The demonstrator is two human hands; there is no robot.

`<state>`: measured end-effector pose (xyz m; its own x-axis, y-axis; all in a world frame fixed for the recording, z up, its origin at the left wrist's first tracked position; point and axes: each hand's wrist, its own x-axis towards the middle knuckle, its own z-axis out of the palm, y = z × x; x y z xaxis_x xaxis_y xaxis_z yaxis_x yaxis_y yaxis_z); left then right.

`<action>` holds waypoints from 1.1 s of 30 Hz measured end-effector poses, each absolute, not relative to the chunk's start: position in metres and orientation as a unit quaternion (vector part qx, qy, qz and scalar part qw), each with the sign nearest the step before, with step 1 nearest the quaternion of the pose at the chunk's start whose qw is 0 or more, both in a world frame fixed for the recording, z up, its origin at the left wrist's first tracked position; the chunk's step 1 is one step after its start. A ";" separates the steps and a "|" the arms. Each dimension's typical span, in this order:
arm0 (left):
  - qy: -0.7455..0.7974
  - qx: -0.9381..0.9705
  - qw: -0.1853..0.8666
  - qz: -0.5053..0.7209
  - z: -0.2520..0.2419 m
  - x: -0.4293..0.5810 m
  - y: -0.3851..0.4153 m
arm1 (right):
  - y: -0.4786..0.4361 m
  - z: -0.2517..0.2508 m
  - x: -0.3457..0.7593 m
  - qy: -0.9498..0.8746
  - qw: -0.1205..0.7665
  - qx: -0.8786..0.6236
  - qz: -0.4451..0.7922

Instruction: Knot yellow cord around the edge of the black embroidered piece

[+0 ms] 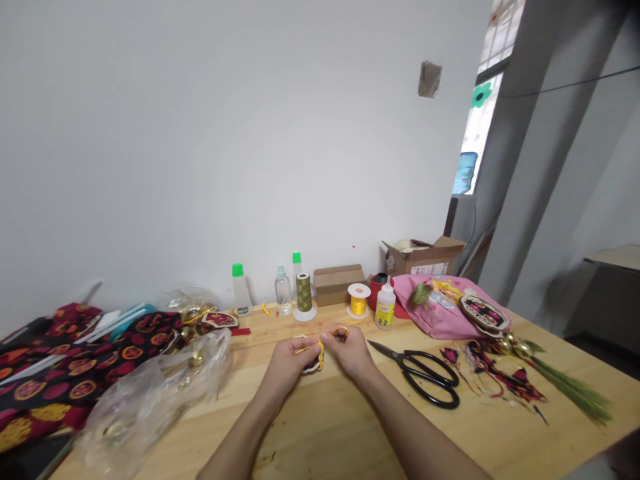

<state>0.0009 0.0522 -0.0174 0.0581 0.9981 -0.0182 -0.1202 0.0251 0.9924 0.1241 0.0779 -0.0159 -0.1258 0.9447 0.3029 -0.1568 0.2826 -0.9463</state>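
Note:
My left hand [294,360] is closed on a small dark embroidered piece [313,364] with a pale edge, mostly covered by the fingers. Yellow cord [321,353] runs over this piece. My right hand [353,350] pinches a loop of the same cord just to the right, close to the left fingertips. Black-handled scissors [417,373] lie slightly open to the right of my right hand. Beyond the hands stand a spool of yellow cord [359,305], a white glue bottle [385,307] with a yellow label, and a cone of olive thread [303,293].
Patterned dark fabric [125,350] and a clear plastic bag [150,393] cover the left side. Green-capped bottles [241,293] and a cardboard box [423,257] line the wall. At right are a pink cloth [425,313], fabric scraps [500,380] and a finished-looking ornament with green tassel [575,390].

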 end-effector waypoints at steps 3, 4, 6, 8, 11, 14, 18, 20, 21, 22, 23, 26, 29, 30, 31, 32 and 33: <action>0.453 0.478 0.551 0.512 -0.017 0.000 0.051 | 0.080 -0.017 0.124 -0.560 0.564 -0.345 0.499; 0.451 0.479 0.551 0.513 -0.017 0.000 0.052 | 0.080 -0.017 0.124 -0.559 0.566 -0.344 0.499; 0.450 0.479 0.548 0.517 -0.019 -0.001 0.052 | 0.081 -0.018 0.124 -0.559 0.565 -0.343 0.500; 0.451 0.478 0.545 0.521 -0.020 -0.001 0.053 | 0.081 -0.018 0.124 -0.561 0.561 -0.345 0.502; 0.454 0.476 0.540 0.524 -0.020 -0.001 0.053 | 0.080 -0.018 0.124 -0.569 0.552 -0.339 0.506; 0.457 0.469 0.537 0.532 -0.019 -0.002 0.052 | 0.080 -0.017 0.125 -0.576 0.558 -0.329 0.498; 0.459 0.467 0.528 0.541 -0.017 -0.003 0.051 | 0.084 -0.018 0.129 -0.545 0.582 -0.384 0.466; 0.458 0.469 0.526 0.542 -0.016 -0.003 0.050 | 0.088 -0.020 0.133 -0.532 0.589 -0.414 0.446; 0.459 0.469 0.523 0.543 -0.016 -0.003 0.050 | 0.090 -0.021 0.135 -0.526 0.596 -0.426 0.433; 0.462 0.470 0.521 0.543 -0.016 -0.003 0.050 | 0.091 -0.021 0.137 -0.520 0.606 -0.438 0.413; 0.466 0.470 0.518 0.542 -0.016 -0.003 0.050 | 0.091 -0.021 0.139 -0.514 0.621 -0.451 0.383; 0.478 0.471 0.515 0.533 -0.016 -0.003 0.050 | 0.087 -0.016 0.144 -0.530 0.661 -0.476 0.237; 0.475 0.481 0.514 0.529 -0.018 -0.003 0.051 | 0.076 -0.008 0.141 -0.652 0.612 -0.426 0.139; 0.470 0.486 0.512 0.529 -0.019 -0.003 0.052 | 0.072 -0.007 0.139 -0.698 0.579 -0.399 0.136; 0.466 0.490 0.512 0.530 -0.020 -0.004 0.052 | 0.070 -0.006 0.137 -0.733 0.549 -0.378 0.140; 0.461 0.493 0.512 0.531 -0.020 -0.004 0.053 | 0.068 -0.006 0.134 -0.756 0.524 -0.364 0.148; 0.457 0.495 0.514 0.531 -0.021 -0.005 0.053 | 0.067 -0.007 0.132 -0.770 0.504 -0.357 0.158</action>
